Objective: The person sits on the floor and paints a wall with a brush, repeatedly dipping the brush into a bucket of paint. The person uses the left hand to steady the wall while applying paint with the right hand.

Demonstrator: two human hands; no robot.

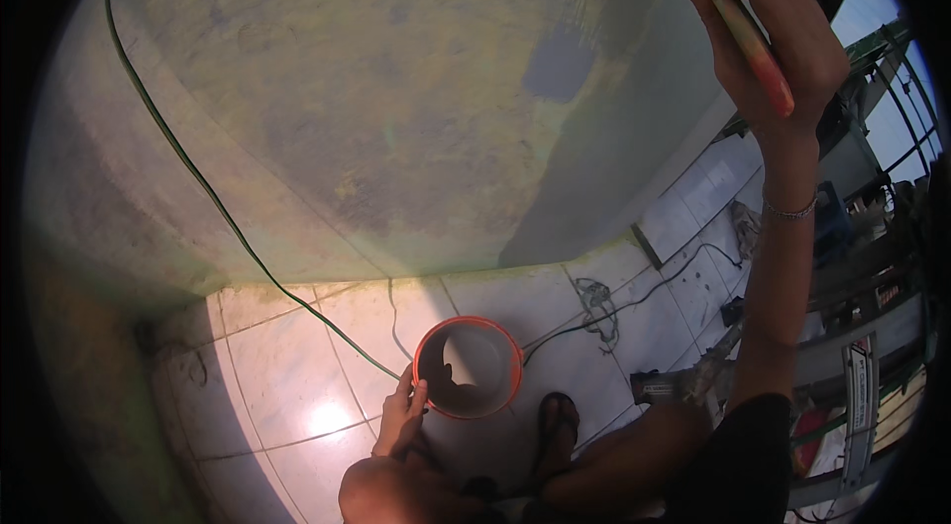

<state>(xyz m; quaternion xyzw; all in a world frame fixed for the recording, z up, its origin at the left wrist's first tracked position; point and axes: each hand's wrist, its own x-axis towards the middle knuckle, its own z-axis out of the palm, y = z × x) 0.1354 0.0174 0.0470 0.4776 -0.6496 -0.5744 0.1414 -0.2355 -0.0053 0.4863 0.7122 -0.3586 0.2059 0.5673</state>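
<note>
My right hand (787,34), raised at the upper right, grips the wooden handle of a brush (750,41) with a red-painted end. The brush's head is cut off or blurred at the top edge. White specks mark one of the fingers. Low in the middle, my left hand (403,405) holds the rim of an orange-rimmed bucket (513,334) at its left side. Greyish paint seems to coat the inside of the bucket. Before me rises a wall (334,78) with patchy yellowish and grey paint, and a bluish-grey patch (561,63) lies near the brush.
A green cable (200,178) runs down the wall and behind the bucket. Tangled string (596,312) and a dark cable (654,290) lie on the white floor tiles (275,375). Metal profiles (858,412) bearing writing clutter the right side. My sandalled foot (557,424) is beside the bucket.
</note>
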